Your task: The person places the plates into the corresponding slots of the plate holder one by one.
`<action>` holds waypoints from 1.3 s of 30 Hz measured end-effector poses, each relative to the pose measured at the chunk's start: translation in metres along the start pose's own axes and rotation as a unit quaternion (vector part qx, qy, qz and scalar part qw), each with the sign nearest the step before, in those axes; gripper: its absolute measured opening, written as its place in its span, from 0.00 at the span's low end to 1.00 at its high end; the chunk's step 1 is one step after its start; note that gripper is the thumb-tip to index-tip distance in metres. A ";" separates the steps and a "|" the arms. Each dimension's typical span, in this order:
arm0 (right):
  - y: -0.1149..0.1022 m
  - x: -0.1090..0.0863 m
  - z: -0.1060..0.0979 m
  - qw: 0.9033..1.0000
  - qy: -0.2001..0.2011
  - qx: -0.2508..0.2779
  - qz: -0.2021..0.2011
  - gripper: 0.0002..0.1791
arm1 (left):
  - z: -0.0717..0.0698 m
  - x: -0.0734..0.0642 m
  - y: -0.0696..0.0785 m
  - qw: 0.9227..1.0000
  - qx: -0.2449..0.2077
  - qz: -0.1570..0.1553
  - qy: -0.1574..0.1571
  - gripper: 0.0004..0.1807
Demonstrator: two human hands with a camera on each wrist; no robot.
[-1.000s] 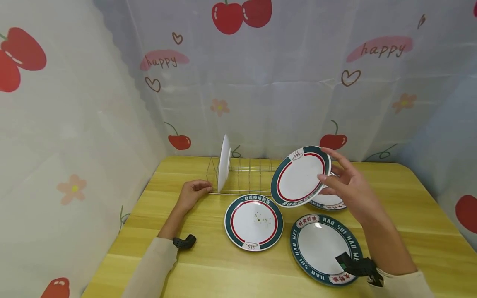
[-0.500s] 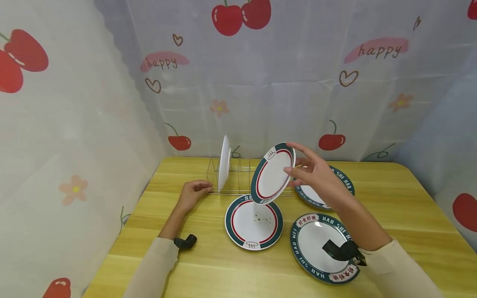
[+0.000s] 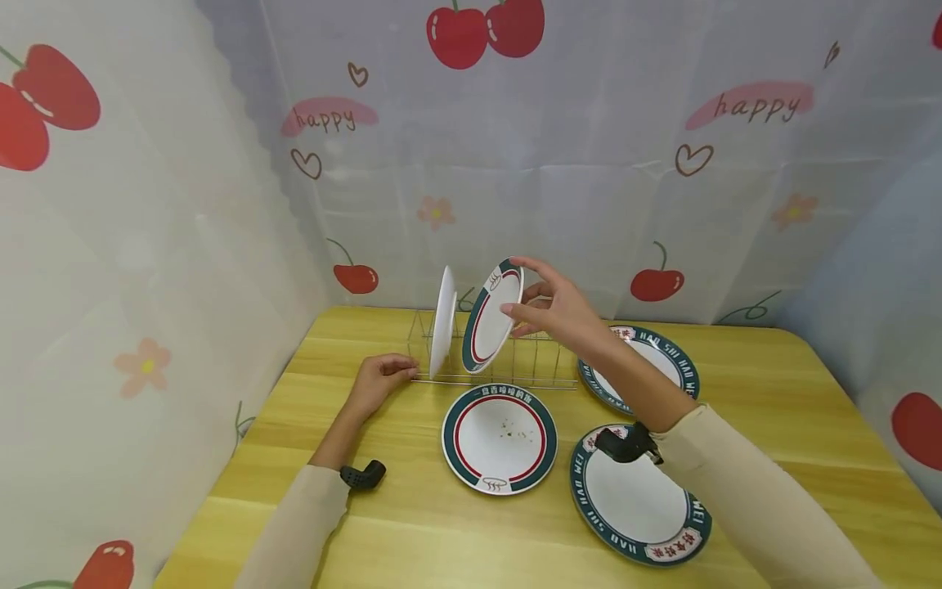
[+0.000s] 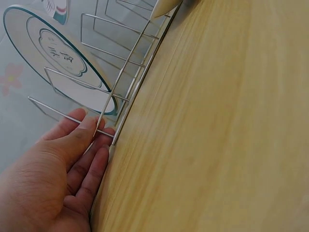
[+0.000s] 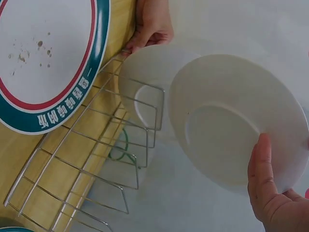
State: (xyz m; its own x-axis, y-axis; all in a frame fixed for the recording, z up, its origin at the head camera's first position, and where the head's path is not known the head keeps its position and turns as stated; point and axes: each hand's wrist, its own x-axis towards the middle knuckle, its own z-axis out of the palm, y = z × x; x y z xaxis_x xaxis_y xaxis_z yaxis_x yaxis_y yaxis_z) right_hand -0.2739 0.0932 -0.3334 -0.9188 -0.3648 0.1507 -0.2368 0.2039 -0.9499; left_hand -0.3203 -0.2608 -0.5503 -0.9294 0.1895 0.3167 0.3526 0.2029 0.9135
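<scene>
Tilted plate (image 3: 490, 319) — white, teal-rimmed, red-ringed — held aloft.

1. My left sleeve (image 3: 290, 532) is plain beige cloth, long, with soft creases towards its end
2. My right sleeve (image 3: 758, 499) matches it, the same pale beige, fairly loose, slightly wrinkled at the edge
3. Beside the end of the left one I wear a small black left wrist camera (image 3: 363, 475), bent like an elbow, with tiny dots on its side
4. My right wrist camera (image 3: 624, 447) is black too, bent and blunt-ended, a small light patch showing next to the cloth
5. My left hand (image 4: 53, 169) and right hand (image 5: 279, 205) are bare
</scene>
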 end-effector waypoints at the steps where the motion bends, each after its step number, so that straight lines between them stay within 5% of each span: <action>1: 0.000 0.004 0.002 1.000 -0.003 -0.006 -0.003 0.42 | 0.000 0.001 -0.001 1.000 -0.006 0.002 -0.002 0.08; 18: 0.026 0.060 0.035 0.999 -0.036 -0.034 0.005 0.41 | 0.003 0.004 0.001 1.000 -0.006 -0.025 -0.001 0.07; 28: 0.052 0.064 0.050 0.997 -0.044 -0.057 0.021 0.41 | 0.003 0.003 0.000 1.000 -0.006 -0.010 0.000 0.07; 39: 0.050 0.061 0.047 0.995 -0.078 -0.058 0.031 0.44 | -0.002 0.000 0.000 1.000 0.004 -0.013 -0.001 0.08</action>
State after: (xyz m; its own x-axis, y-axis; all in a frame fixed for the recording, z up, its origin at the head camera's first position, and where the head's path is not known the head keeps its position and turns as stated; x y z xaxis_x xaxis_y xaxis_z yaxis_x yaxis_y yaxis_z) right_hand -0.3271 0.0388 -0.3848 -0.8749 -0.4825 0.0411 -0.2253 0.3303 -0.9166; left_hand -0.3210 -0.2624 -0.5502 -0.9378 0.1866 0.2927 0.3298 0.2157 0.9191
